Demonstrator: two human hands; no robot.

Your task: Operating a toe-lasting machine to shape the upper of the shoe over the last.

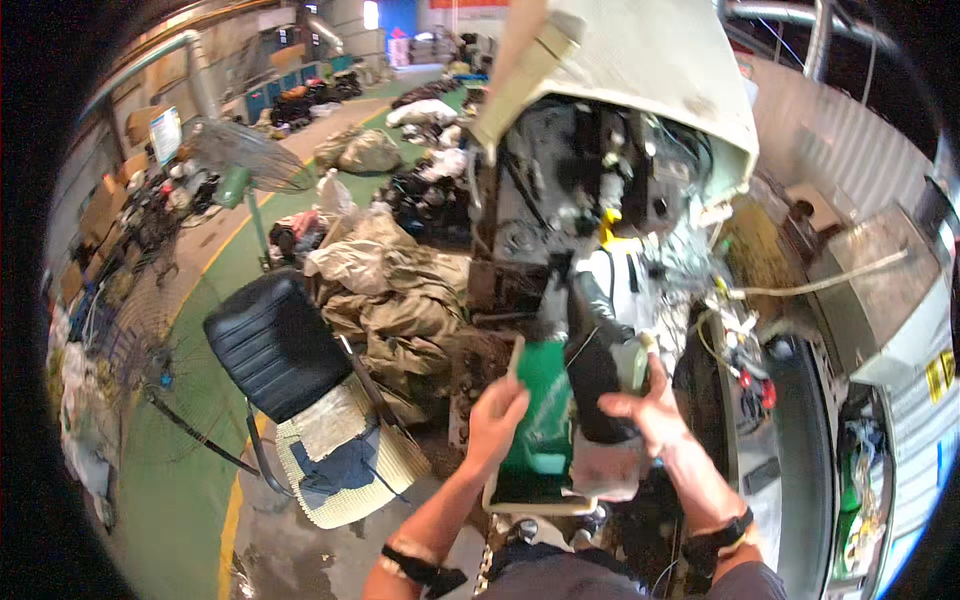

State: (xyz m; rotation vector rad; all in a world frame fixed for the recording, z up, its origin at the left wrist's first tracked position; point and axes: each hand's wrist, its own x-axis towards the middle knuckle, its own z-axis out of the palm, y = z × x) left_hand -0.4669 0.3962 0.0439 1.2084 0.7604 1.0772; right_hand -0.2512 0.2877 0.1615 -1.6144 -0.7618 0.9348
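Note:
A green-bottomed tray [545, 385] with a pale rim lies in front of me, below the machine. Beside its left rim is my left hand [497, 418], fingers curled together; whether they grip the rim or something small is hidden. A long black piece [597, 385] comes down from the machine over the tray's right side; its kind does not show. My right hand [655, 415] is at its right, thumb stretched across its lower part and fingers apart, close to a pale greenish piece [631, 366]. A blurred pinkish-white piece [605, 468] lies at the tray's near right.
The large machine [640, 60] with a cream hood stands ahead. To the left are a black-backed chair [272, 345] with a cloth on its seat, brown sacks [395, 300] and a fan [245, 165]. On the right, a dark belt-like trough [803, 450] runs beside red-handled tools [757, 390].

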